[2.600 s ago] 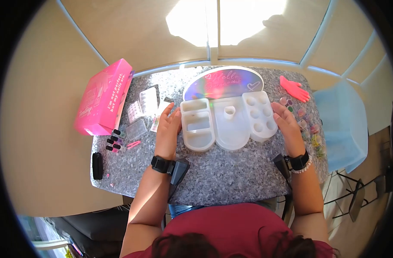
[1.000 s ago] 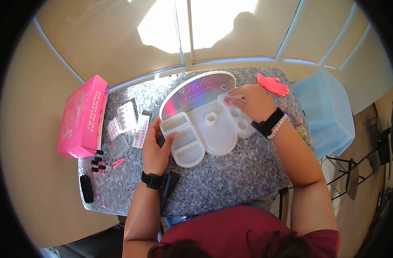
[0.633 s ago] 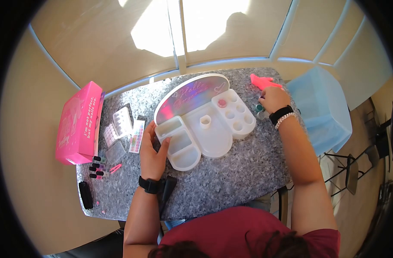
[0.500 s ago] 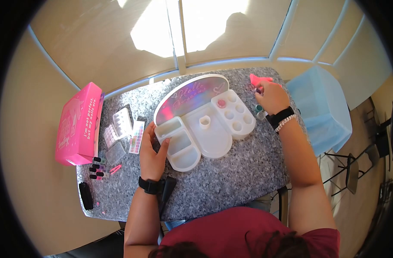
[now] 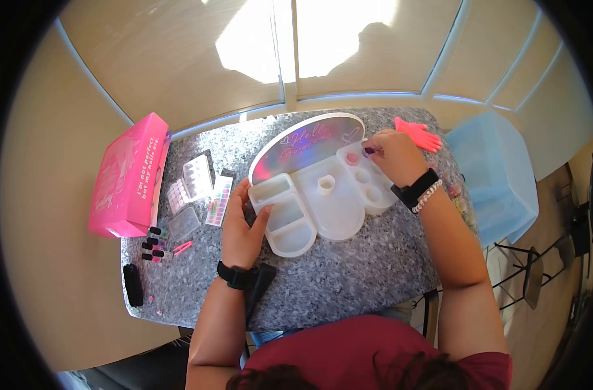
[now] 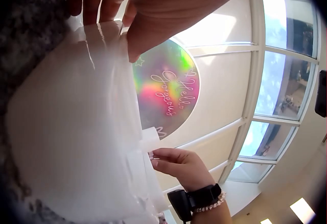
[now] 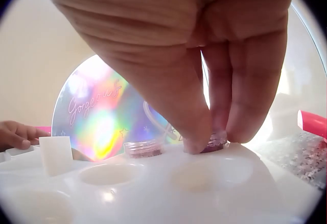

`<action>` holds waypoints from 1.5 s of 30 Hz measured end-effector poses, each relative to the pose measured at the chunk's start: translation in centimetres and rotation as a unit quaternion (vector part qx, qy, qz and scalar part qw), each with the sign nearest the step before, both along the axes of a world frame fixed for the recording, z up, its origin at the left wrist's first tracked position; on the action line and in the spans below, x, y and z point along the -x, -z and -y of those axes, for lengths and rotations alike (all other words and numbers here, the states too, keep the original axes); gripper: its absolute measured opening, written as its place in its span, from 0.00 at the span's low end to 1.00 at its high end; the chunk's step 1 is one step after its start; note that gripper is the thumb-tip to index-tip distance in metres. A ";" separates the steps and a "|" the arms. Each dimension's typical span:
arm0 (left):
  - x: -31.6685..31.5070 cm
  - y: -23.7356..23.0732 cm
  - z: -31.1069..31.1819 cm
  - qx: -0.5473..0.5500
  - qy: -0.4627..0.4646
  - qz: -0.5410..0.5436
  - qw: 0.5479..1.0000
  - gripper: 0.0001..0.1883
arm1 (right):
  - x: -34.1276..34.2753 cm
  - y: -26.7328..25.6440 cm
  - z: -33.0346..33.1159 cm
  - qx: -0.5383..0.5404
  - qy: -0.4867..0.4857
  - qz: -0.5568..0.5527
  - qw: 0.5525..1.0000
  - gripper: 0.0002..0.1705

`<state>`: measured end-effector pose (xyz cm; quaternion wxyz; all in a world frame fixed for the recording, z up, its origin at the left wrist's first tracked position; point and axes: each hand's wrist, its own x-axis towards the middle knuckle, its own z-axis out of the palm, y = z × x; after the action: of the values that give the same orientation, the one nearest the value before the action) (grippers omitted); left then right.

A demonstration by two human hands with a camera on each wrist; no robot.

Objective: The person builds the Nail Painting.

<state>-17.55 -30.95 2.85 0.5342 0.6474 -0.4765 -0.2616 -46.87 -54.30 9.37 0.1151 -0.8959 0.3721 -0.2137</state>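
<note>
A white plastic organizer tray (image 5: 339, 218) has open compartments on the left and round wells on the right. A holographic "Hello Gorgeous" panel (image 5: 309, 146) stands along its back. My left hand (image 5: 240, 233) grips the tray's left edge, thumb over the rim. Between thumb and fingers, my right hand (image 5: 399, 159) pinches a small purple jar (image 7: 217, 141) at the back right well. In the neighbouring well sits a pink jar (image 5: 352, 158), its clear screw-top rim showing in the right wrist view as the clear jar (image 7: 143, 148).
On the left lie a pink box (image 5: 127, 179), nail polish bottles (image 5: 155, 246), pink tweezers (image 5: 183, 247), clear cases (image 5: 197, 179), a sticker sheet (image 5: 219, 201) and a black case (image 5: 133, 285). A pink rubber hand (image 5: 418, 135) and small colourful items (image 5: 462, 198) lie on the right.
My right hand placed the pink jar in a well, went right to the small jars, took the purple one and brought it back to the tray. My left hand came to hold the tray edge.
</note>
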 end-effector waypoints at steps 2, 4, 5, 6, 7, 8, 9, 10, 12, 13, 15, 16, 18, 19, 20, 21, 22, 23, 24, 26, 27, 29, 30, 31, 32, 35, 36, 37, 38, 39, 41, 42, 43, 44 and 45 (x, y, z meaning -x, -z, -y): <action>-0.1 0.0 0.0 -0.005 0.001 0.024 1.000 0.38 | -0.2 -0.3 -0.6 -0.009 0.020 -0.004 1.000 0.14; 0.0 -0.2 0.0 -0.009 -0.006 0.036 0.999 0.37 | -0.2 -0.6 -0.9 -0.016 0.028 -0.024 0.999 0.14; 0.2 -0.4 0.0 -0.009 -0.004 0.033 0.999 0.37 | 0.0 -0.7 -1.0 -0.023 0.036 -0.044 0.998 0.15; 0.2 -0.6 0.0 -0.009 -0.004 0.026 1.000 0.37 | 0.5 -1.0 -0.8 -0.024 0.039 -0.047 0.998 0.15; 0.3 -0.6 0.0 -0.009 -0.004 0.020 1.000 0.37 | 1.2 -1.2 -0.4 -0.066 0.020 0.004 0.998 0.16; 0.3 -0.5 0.0 -0.010 0.000 0.019 1.000 0.37 | 2.0 -1.4 0.0 -0.107 0.000 0.055 0.993 0.17; 0.3 -0.4 0.0 0.005 -0.003 0.010 1.000 0.36 | 3.3 -1.6 0.6 -0.109 0.000 0.054 0.993 0.17; 0.4 -0.2 0.0 0.021 -0.009 -0.001 1.000 0.35 | 5.1 -1.8 1.5 -0.058 0.029 0.023 0.998 0.20; 0.4 -0.4 -0.2 0.009 -0.018 0.022 1.000 0.35 | 6.7 -2.2 2.0 -0.007 0.051 -0.008 0.999 0.23; 0.4 -0.6 -0.2 -0.004 -0.022 0.049 0.999 0.36 | 7.3 -2.2 1.4 -0.035 0.095 -0.070 0.992 0.22; 0.5 -0.3 -0.2 -0.002 -0.021 0.054 0.998 0.36 | 7.8 -1.8 0.6 -0.064 0.140 -0.131 0.979 0.22; 0.5 -0.2 -0.1 0.001 -0.021 0.059 0.998 0.36 | 7.8 -1.4 0.5 -0.069 0.146 -0.147 0.976 0.21; 0.5 -0.2 -0.1 0.004 -0.019 0.058 0.998 0.36 | 7.9 -0.5 0.6 -0.076 0.151 -0.162 0.972 0.19; 0.5 -0.2 -0.2 0.008 -0.017 0.058 0.998 0.36 | 7.9 0.0 0.7 -0.075 0.156 -0.145 0.974 0.19; 0.5 -0.2 -0.1 0.006 -0.017 0.059 0.998 0.36 | 7.9 0.3 0.6 -0.074 0.161 -0.128 0.976 0.19; 0.5 -0.3 0.0 0.006 -0.016 0.055 0.998 0.36 | 7.8 0.4 0.5 -0.076 0.160 -0.127 0.976 0.19; 0.5 -0.4 -0.1 0.005 -0.014 0.051 0.999 0.36 | 7.6 0.4 0.3 -0.046 0.158 -0.098 0.982 0.18; 0.4 -0.4 -0.2 0.004 -0.015 0.053 0.998 0.36 | 7.1 0.2 -0.1 -0.017 0.156 -0.069 0.985 0.17; 0.3 -0.4 -0.2 -0.006 -0.012 0.058 0.998 0.37 | 6.7 -0.2 -0.6 -0.017 0.154 -0.067 0.986 0.17; 0.3 -0.4 -0.3 -0.016 -0.014 0.062 0.998 0.37 | 5.1 -2.1 -2.7 0.040 0.103 0.046 0.993 0.14; 0.3 -0.4 -0.3 -0.016 -0.014 0.064 0.998 0.37 | 4.0 -2.9 -3.9 0.039 0.101 0.046 0.993 0.14; 0.3 -0.4 -0.2 -0.016 -0.013 0.064 0.998 0.37 | 1.8 -3.9 -6.1 -0.119 0.018 0.126 0.985 0.12; 0.3 -0.4 -0.1 -0.015 -0.009 0.058 0.998 0.37 | 1.2 -3.3 -6.5 -0.120 0.020 0.126 0.985 0.12; 0.3 -0.5 -0.1 -0.013 -0.005 0.052 0.999 0.37 | 0.7 -2.3 -6.6 -0.073 0.003 0.085 0.994 0.12; 0.3 -0.4 -0.1 -0.012 -0.003 0.053 0.999 0.37 | 0.4 -1.5 -6.7 -0.025 -0.015 0.045 0.999 0.13; 0.2 -0.2 -0.1 -0.010 -0.005 0.047 0.999 0.36 | -0.1 -0.7 -6.8 -0.024 -0.013 0.027 0.999 0.14; 0.2 -0.3 -0.1 -0.002 -0.013 0.045 0.999 0.36 | -0.3 -0.5 -6.9 -0.025 -0.013 0.026 0.999 0.14; 0.3 -0.2 0.0 0.005 -0.019 0.042 0.999 0.36 | -0.4 -0.3 -7.0 -0.006 -0.002 0.003 1.000 0.14; 0.4 -0.4 -0.1 0.005 -0.015 0.040 0.999 0.36 | -0.4 -0.3 -7.2 0.014 0.010 -0.020 1.000 0.15; 0.5 -0.6 -0.1 0.004 -0.013 0.039 0.999 0.35 | -0.3 -0.6 -7.4 0.014 0.014 -0.021 1.000 0.15; 0.4 -0.7 0.0 0.007 -0.007 0.041 0.999 0.35 | -0.2 -1.4 -7.7 0.035 0.021 -0.029 0.999 0.14; 0.4 -0.4 -0.1 0.010 -0.008 0.045 0.999 0.35 | 0.5 -1.5 -7.3 0.036 0.027 -0.028 0.999 0.14; 0.3 -0.2 -0.1 0.014 -0.011 0.047 0.999 0.35 | 1.6 -1.7 -6.2 0.061 0.023 0.007 0.998 0.14; 0.3 -0.3 0.0 0.016 -0.009 0.045 0.999 0.35 | 2.7 -1.8 -5.1 0.086 0.016 0.040 0.995 0.13; 0.2 -0.5 -0.1 0.008 -0.004 0.046 0.999 0.36 | 3.7 -1.6 -4.3 0.088 0.017 0.037 0.995 0.13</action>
<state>-17.72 -30.89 3.33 0.5177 0.6566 -0.4998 -0.2259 -50.57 -50.02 10.98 0.0459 -0.8875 0.3624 -0.2808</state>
